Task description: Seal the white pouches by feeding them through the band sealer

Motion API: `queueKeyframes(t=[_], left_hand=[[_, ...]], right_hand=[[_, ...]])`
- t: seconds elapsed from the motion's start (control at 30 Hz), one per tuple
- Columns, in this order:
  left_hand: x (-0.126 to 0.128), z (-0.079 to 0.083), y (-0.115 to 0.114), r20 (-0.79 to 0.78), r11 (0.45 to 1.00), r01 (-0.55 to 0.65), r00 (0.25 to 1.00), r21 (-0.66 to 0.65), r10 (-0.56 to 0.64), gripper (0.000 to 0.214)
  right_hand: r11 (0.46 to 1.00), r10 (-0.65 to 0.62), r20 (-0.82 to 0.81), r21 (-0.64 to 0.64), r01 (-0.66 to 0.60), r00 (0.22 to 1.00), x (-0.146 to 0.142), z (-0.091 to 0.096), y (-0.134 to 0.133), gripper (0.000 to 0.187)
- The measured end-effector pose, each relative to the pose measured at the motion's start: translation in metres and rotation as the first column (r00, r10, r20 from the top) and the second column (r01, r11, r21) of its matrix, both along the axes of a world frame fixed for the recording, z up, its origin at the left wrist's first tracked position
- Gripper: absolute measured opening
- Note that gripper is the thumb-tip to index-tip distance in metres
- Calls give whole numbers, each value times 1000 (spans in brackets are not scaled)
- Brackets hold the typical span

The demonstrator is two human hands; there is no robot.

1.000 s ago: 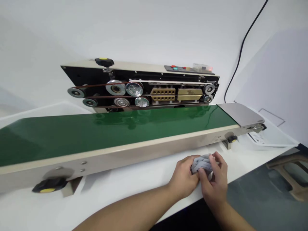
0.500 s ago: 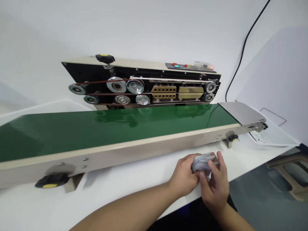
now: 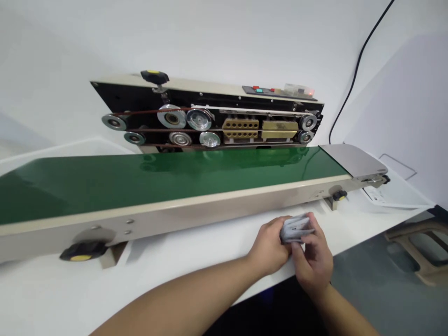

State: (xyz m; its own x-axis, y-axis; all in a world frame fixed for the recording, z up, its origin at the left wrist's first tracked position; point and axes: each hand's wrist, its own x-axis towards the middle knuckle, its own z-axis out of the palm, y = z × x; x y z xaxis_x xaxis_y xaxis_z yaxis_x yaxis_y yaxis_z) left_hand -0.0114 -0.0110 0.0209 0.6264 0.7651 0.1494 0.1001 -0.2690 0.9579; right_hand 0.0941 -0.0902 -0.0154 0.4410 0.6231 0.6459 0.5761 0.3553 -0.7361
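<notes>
In the head view, a small stack of thin, greyish, translucent pieces (image 3: 294,229), perhaps plastic bags, is held between my hands over the front edge of the white table. My left hand (image 3: 270,247) is closed round its left side. The fingers of my right hand (image 3: 315,263) bend against its right side, with the thumb at the lower edge. The layers fan apart toward the right. My fingers hide the underside of the stack.
Beyond my hands runs a green conveyor belt (image 3: 168,179) in a pale metal frame. A band sealer (image 3: 206,116) with pulleys and brass blocks stands behind it. Black knobs (image 3: 83,251) stick out in front. A black cable (image 3: 357,65) hangs at right, above a chair (image 3: 416,252).
My right fingers have closed in on the stack's right side, and its layers now show more sharply, fanned apart. The view has shifted slightly.
</notes>
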Motion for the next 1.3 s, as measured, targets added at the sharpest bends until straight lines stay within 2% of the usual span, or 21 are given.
queueKeyframes(t=[0.07, 0.17, 0.23, 0.33, 0.57, 0.77, 0.97, 1.1, 1.3], left_hand=[[0, 1, 0, -15, 999, -12, 1000, -36, 12, 47], [1, 4, 0, -38, 995, -20, 999, -101, 16, 47], [1, 6, 1, -52, 992, -25, 998, -121, 19, 50], [0, 7, 2, -37, 993, -25, 999, -112, 21, 51], [0, 1, 5, 149, 996, 38, 989, -77, -26, 38], [3, -3, 9, 147, 966, -10, 988, -259, 50, 29], [5, -1, 12, 189, 932, 6, 980, -363, 67, 32], [5, 7, 12, 279, 898, 73, 958, -433, 57, 30], [7, 8, 14, 371, 833, 164, 927, -528, 52, 27]], right_hand=[[996, 43, -117, -68, -51, 992, 3, 5, 2, 9], [976, 118, -333, -136, -172, 936, 9, 9, 5, 14], [965, 144, -449, -133, -225, 882, 12, 7, 8, 17], [956, 174, -537, -108, -271, 826, 15, 4, 10, 19], [949, 173, -668, -85, -304, 724, 15, 12, 17, 26], [936, 185, -747, -64, -346, 639, 15, 17, 20, 27], [940, 175, -726, -78, -332, 665, 15, 16, 21, 24], [926, 195, -695, -101, -363, 692, 15, 18, 22, 25], [930, 192, -738, -75, -361, 647, 14, 20, 24, 26]])
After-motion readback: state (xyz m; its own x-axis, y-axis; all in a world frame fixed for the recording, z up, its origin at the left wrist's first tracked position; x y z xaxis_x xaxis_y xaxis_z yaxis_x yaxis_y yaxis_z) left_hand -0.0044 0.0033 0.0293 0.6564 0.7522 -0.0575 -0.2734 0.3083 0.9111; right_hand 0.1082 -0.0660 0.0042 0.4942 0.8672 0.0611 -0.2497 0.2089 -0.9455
